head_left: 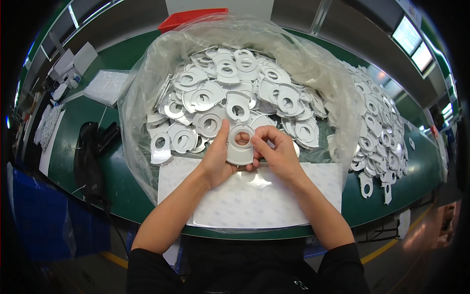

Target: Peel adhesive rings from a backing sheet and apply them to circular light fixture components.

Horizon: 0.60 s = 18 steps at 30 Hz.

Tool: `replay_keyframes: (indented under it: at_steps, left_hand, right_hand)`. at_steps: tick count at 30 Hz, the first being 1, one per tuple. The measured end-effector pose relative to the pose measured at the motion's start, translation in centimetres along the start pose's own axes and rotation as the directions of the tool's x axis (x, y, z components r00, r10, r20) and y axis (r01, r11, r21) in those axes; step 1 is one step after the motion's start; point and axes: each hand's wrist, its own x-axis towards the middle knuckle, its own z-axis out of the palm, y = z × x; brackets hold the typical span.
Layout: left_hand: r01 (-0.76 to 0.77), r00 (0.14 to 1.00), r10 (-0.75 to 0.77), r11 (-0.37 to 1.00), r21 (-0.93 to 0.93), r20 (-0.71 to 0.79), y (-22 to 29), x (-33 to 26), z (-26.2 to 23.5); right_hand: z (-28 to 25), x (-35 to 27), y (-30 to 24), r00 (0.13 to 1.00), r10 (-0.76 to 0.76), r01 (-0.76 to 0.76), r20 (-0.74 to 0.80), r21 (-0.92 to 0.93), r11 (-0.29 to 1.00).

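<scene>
A flat white plastic part [238, 156] with a large round hole is held between my two hands above a white sheet [235, 206]. My left hand [217, 159] supports it from the left, thumb along its edge and fingers underneath. My right hand [277, 153] pinches its right edge between thumb and fingers. Whether anything small sits under the right fingertips cannot be made out. Just beyond my hands lies a large heap of similar white parts [208, 125] on clear plastic film.
The clear plastic bag [142, 88] spreads around the heap on the green table [132, 181]. A second pile of white parts [374, 132] lies to the right. A black handheld tool with a cable [89, 166] rests at left. A red tray [191, 18] stands at the back.
</scene>
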Motion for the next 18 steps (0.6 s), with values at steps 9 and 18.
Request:
replay_keyframes:
  at_steps: [9, 18]
  left_hand:
    - [0.008, 1.0, -0.008, 1.0, -0.003, 0.011, 0.0, 0.12, -0.08]
    - [-0.008, 1.0, 0.008, 1.0, -0.002, 0.018, -0.03, -0.07, -0.1]
  right_hand:
    - [0.2, -0.03, -0.1, 1.0, -0.021, 0.02, -0.013, -0.018, 1.0]
    - [0.75, -0.38, 0.57, 0.984, -0.157, 0.141, -0.082, -0.175, 0.974]
